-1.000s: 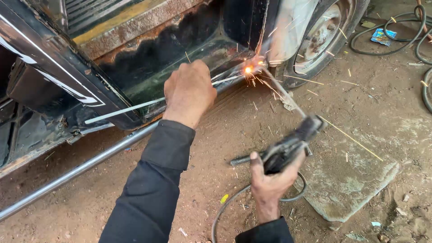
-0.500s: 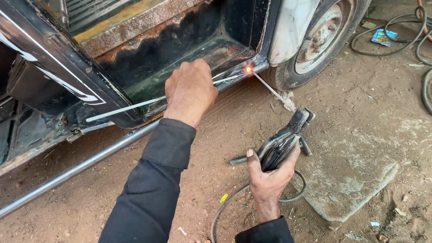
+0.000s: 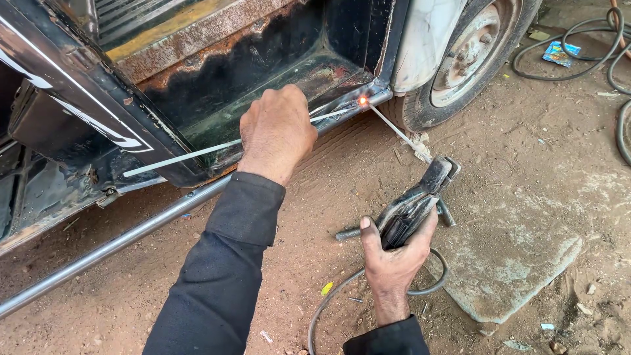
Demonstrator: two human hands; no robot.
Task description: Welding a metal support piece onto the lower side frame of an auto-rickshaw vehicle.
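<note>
Vehicle sill: the lower door-opening edge of a dark, rusted vehicle body, blackened and scaled, running up and right towards the front wheel, which stands just right of the sill's end. A long steel pipe lies on the dirt ground directly below and along the sill. A worn flat mat lies on the dirt well right of the sill, below the wheel. Black cables loop on the ground beyond the wheel.

Left hand: closed over the sill edge, pressing a thin pale filler rod along it; sleeve is dark.

Right hand: clamped around the grip of an electrode holder, held below and right of the sill. Its cable curls away beneath the wrist. The welding electrode runs from the holder's jaws up to the sill's right end, where its tip glows orange in contact with the metal.
</note>
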